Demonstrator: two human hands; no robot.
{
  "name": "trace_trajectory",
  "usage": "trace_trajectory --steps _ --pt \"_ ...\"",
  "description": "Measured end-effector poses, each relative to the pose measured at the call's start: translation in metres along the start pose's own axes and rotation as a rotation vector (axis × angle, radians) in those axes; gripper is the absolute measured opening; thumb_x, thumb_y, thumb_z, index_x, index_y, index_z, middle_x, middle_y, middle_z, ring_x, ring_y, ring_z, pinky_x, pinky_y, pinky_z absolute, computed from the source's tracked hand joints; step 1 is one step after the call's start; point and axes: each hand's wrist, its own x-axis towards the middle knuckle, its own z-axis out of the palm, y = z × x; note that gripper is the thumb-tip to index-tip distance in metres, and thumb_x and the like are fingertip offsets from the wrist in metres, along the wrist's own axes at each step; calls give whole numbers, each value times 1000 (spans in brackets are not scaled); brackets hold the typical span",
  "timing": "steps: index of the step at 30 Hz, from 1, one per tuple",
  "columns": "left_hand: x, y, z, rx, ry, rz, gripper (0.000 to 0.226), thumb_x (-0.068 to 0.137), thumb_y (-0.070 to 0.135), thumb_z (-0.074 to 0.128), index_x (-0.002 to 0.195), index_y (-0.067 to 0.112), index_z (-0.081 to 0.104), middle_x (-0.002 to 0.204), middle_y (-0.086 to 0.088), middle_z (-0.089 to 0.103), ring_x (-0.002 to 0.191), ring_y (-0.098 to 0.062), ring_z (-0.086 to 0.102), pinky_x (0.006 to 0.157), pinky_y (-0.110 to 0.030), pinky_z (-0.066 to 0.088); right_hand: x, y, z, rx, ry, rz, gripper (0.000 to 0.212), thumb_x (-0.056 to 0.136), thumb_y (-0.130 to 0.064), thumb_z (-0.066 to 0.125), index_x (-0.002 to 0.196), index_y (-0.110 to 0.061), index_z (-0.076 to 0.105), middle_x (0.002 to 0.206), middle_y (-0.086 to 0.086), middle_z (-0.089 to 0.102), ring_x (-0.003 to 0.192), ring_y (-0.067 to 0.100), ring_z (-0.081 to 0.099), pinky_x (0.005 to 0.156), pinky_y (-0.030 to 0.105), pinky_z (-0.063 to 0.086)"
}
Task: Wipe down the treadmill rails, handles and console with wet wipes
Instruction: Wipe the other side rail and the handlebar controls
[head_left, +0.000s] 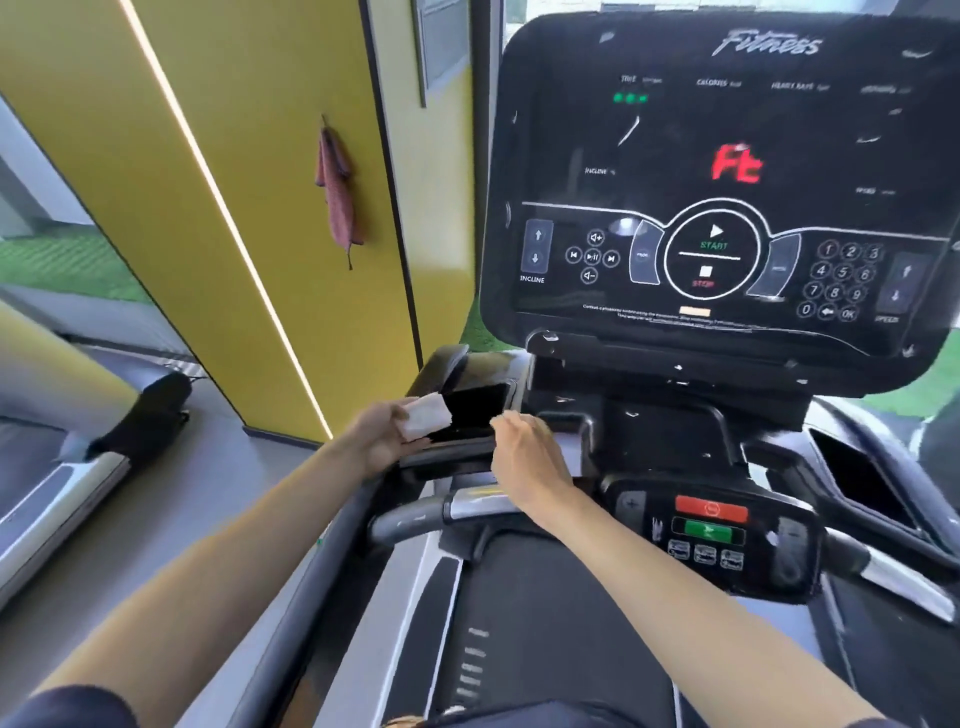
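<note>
I stand on a black treadmill facing its console (727, 182), a glossy panel with a red display, a START/STOP ring and a number pad. My left hand (382, 434) holds a folded white wet wipe (426, 415) at the edge of the left side tray (475, 408) under the console. My right hand (527, 457) hovers beside it with fingers loosely curled and nothing in them, above the curved grey front handle (415, 519). The left side rail (311, 587) runs back along my left arm.
A lower control pod (711, 535) with red and green buttons sits centre right, with a second tray (862, 483) at far right. The belt (545, 623) lies below. A yellow pillar (249, 208) with a hanging red cloth (337, 192) stands left, beside another treadmill (57, 478).
</note>
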Motion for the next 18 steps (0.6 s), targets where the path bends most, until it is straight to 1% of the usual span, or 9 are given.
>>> trace_trajectory --steps 2,3,6,7,9,11,13,16,18 --pt "-14 -11 -6 -67 10 9 32 92 -2 29 108 7 56 99 -15 59 86 -26 58 87 -43 47 -6 1 3 26 78 -184 38 78 16 41 106 5 63 111 21 63 109 36 57 102 39 41" --pt "-22 -18 -9 -92 11 25 31 93 -1 33 112 8 55 99 -15 61 88 -26 60 89 -42 48 -11 3 7 48 114 -287 38 74 16 46 105 6 66 109 23 65 106 37 61 100 42 45" --pt "-56 -40 -9 -127 35 115 28 93 -3 45 116 8 56 100 -12 64 88 -23 64 78 -33 57 -32 6 17 122 182 -527 33 78 6 42 96 3 70 99 17 70 96 31 65 94 39 49" --pt "-68 -49 -9 -126 64 142 28 92 -4 48 115 8 58 99 -11 65 85 -21 65 74 -31 58 -41 6 20 151 183 -573 33 79 3 40 91 0 70 94 14 70 91 29 64 91 36 48" --pt "-94 -72 -10 -138 114 174 26 90 -5 51 109 8 62 95 -9 66 79 -18 67 68 -29 59 -56 7 30 189 159 -660 24 77 5 46 82 -3 67 84 11 66 82 28 60 84 33 45" --pt "-119 -100 -15 -139 143 148 27 83 -2 58 106 10 65 94 -7 68 81 -19 65 75 -32 57 -70 10 46 154 86 -758 17 68 8 59 77 -5 65 76 9 62 75 27 57 79 32 45" --pt "-142 -129 -25 -66 143 77 37 71 3 67 108 11 67 96 -6 68 85 -18 63 85 -33 51 -82 13 65 102 -45 -816 22 58 9 65 73 -7 64 71 8 59 70 27 56 75 35 49" --pt "-158 -166 -35 94 211 -45 41 63 11 67 104 14 69 92 -4 68 81 -14 64 76 -28 51 -92 19 90 110 -225 -774 22 57 9 55 72 -6 60 73 11 59 68 31 57 71 40 53" --pt "-155 -183 -36 189 305 -83 29 69 5 67 95 16 71 87 -2 68 78 -14 63 70 -26 52 -94 20 102 148 -312 -665 27 66 5 41 82 -3 60 86 16 61 82 36 59 83 43 51"
